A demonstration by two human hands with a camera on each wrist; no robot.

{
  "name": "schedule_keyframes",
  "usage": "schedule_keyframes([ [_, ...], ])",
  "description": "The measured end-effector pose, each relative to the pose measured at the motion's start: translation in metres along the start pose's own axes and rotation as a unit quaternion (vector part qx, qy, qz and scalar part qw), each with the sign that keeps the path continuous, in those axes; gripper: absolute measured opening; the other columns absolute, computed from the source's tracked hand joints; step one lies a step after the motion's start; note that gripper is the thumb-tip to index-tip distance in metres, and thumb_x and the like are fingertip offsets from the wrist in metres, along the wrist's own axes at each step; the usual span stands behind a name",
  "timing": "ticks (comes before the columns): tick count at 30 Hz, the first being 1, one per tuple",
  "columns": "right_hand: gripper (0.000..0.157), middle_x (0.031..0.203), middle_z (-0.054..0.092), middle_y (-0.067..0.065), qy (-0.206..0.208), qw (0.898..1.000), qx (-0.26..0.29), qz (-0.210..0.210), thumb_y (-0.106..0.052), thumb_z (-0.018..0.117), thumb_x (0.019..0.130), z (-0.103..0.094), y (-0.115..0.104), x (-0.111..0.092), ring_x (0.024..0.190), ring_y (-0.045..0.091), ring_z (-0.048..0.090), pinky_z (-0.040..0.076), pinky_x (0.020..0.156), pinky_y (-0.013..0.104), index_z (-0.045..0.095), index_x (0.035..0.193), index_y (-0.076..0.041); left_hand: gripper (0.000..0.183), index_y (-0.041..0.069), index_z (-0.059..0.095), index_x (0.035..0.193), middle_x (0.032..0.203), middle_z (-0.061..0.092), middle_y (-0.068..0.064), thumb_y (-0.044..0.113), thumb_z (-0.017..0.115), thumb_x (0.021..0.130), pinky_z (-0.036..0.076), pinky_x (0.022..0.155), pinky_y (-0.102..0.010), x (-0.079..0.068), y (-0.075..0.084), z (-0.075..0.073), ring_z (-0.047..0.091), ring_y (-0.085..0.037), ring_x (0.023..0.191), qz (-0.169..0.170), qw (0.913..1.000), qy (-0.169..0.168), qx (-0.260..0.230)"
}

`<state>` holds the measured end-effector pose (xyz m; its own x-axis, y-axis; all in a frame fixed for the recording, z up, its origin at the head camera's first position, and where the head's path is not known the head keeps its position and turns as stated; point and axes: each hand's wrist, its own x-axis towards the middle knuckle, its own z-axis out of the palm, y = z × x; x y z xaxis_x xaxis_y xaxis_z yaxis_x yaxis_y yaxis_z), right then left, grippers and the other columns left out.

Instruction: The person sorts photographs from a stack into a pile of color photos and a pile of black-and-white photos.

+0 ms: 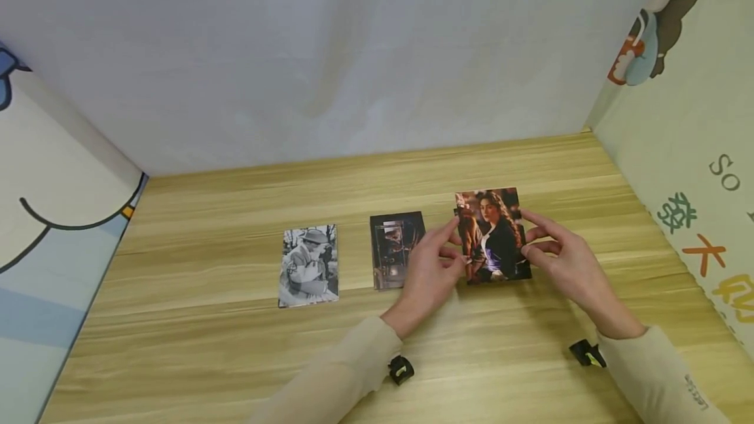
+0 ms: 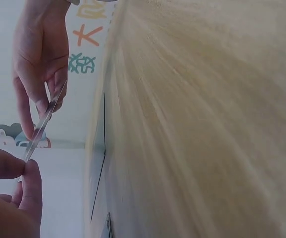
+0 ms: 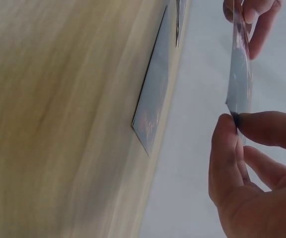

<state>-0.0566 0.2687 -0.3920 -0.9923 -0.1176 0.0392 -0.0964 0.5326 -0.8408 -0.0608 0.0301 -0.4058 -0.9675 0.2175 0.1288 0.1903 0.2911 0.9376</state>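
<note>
A colour photo card [image 1: 493, 241] showing a person with long wavy hair is held just above the table, between both hands. My left hand [image 1: 431, 273] pinches its left edge between thumb and fingers. On the opposite edge, my right hand [image 1: 568, 264] grips the card the same way. From the right wrist, the held card [image 3: 240, 74] appears edge-on and raised off the wood. A dark photo card [image 1: 396, 247] lies beside my left hand, which covers its lower right part. Farther left lies a black-and-white photo card [image 1: 309, 267] of a person in a helmet.
The wooden table [image 1: 206, 345] meets a pale back wall [image 1: 247, 70] and a printed right wall [image 1: 665, 149]. Black clips or straps [image 1: 402, 370] hang near the cuffs. A flat card [image 3: 155, 94] lies under the held one in the right wrist view.
</note>
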Motion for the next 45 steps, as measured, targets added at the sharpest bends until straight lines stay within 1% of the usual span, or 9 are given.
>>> schedule_keyframes([
  [3, 0.061, 0.118, 0.061, 0.021, -0.001, 1.0, -0.005, 0.003, 0.001, 0.063, 0.099, -0.002, 0.001, 0.001, 0.096, 0.006, 0.065, 0.055, 0.071, 0.015, 0.043, 0.156, -0.001, 0.074, 0.005, 0.048, 0.154, 0.115, 0.065, -0.008, -0.015, 0.067, 0.085, 0.057, 0.078, -0.015, 0.001, 0.0, 0.002, 0.065, -0.007, 0.09, 0.0, 1.0, 0.002, -0.005],
  [9, 0.062, 0.121, 0.061, 0.02, -0.008, 1.0, -0.013, 0.014, -0.002, 0.063, 0.1, -0.004, 0.003, 0.003, 0.106, 0.028, 0.068, 0.054, 0.071, 0.016, 0.041, 0.157, -0.002, 0.074, 0.008, 0.049, 0.154, 0.113, 0.065, -0.007, -0.014, 0.068, 0.085, 0.057, 0.075, -0.015, 0.003, -0.001, 0.007, 0.065, -0.006, 0.086, -0.005, 0.9999, 0.008, -0.008],
  [13, 0.063, 0.121, 0.061, 0.021, -0.008, 1.0, -0.018, 0.014, -0.002, 0.063, 0.099, -0.006, 0.005, 0.003, 0.1, 0.009, 0.066, 0.054, 0.071, 0.015, 0.04, 0.158, -0.002, 0.074, 0.007, 0.05, 0.153, 0.112, 0.065, -0.007, -0.013, 0.068, 0.084, 0.057, 0.072, -0.015, 0.006, 0.0, 0.009, 0.068, -0.012, 0.087, -0.013, 0.9998, 0.01, -0.006],
  [16, 0.064, 0.121, 0.06, 0.021, -0.01, 1.0, -0.015, 0.016, -0.002, 0.062, 0.1, -0.007, 0.006, 0.004, 0.095, -0.005, 0.061, 0.053, 0.072, 0.014, 0.038, 0.158, 0.0, 0.073, 0.006, 0.051, 0.152, 0.111, 0.065, -0.006, -0.013, 0.067, 0.083, 0.056, 0.07, -0.015, 0.008, -0.001, 0.01, 0.068, -0.011, 0.085, -0.021, 0.9997, 0.011, -0.004],
  [21, 0.062, 0.12, 0.06, 0.022, -0.013, 1.0, -0.007, 0.02, -0.001, 0.061, 0.099, -0.007, 0.007, 0.005, 0.093, -0.007, 0.06, 0.053, 0.071, 0.015, 0.039, 0.157, 0.002, 0.072, 0.005, 0.053, 0.15, 0.109, 0.065, -0.005, -0.014, 0.067, 0.082, 0.055, 0.068, -0.014, 0.012, -0.005, 0.014, 0.064, -0.003, 0.081, -0.034, 0.9993, 0.014, 0.001],
  [24, 0.061, 0.119, 0.061, 0.022, -0.013, 1.0, -0.013, 0.02, -0.001, 0.062, 0.098, -0.007, 0.009, 0.007, 0.094, 0.0, 0.063, 0.054, 0.07, 0.016, 0.04, 0.156, 0.003, 0.072, 0.004, 0.054, 0.149, 0.108, 0.065, -0.006, -0.014, 0.066, 0.081, 0.055, 0.067, -0.014, 0.014, -0.007, 0.016, 0.066, -0.008, 0.081, -0.036, 0.9992, 0.016, 0.002],
  [31, 0.061, 0.118, 0.062, 0.022, -0.026, 0.999, -0.027, 0.02, -0.001, 0.061, 0.099, -0.006, 0.013, 0.011, 0.106, 0.035, 0.068, 0.053, 0.068, 0.018, 0.04, 0.156, 0.003, 0.071, 0.005, 0.055, 0.149, 0.109, 0.066, -0.006, -0.012, 0.066, 0.081, 0.052, 0.066, -0.013, 0.019, -0.009, 0.017, 0.067, -0.012, 0.082, -0.054, 0.9984, 0.015, 0.007],
  [40, 0.062, 0.118, 0.061, 0.023, -0.047, 0.998, -0.03, 0.024, 0.001, 0.059, 0.098, -0.005, 0.015, 0.016, 0.111, 0.042, 0.066, 0.051, 0.064, 0.023, 0.038, 0.157, 0.003, 0.066, 0.001, 0.057, 0.146, 0.11, 0.067, -0.006, -0.011, 0.067, 0.082, 0.054, 0.067, -0.014, 0.018, -0.01, 0.017, 0.062, -0.001, 0.079, -0.065, 0.9978, 0.015, 0.004],
  [45, 0.063, 0.119, 0.06, 0.023, -0.053, 0.998, -0.036, 0.029, 0.0, 0.059, 0.098, -0.005, 0.016, 0.019, 0.109, 0.043, 0.067, 0.05, 0.062, 0.024, 0.038, 0.157, 0.002, 0.063, -0.003, 0.057, 0.144, 0.109, 0.066, -0.006, -0.01, 0.066, 0.083, 0.055, 0.068, -0.014, 0.019, -0.011, 0.019, 0.062, -0.001, 0.08, -0.064, 0.9979, 0.009, 0.006],
])
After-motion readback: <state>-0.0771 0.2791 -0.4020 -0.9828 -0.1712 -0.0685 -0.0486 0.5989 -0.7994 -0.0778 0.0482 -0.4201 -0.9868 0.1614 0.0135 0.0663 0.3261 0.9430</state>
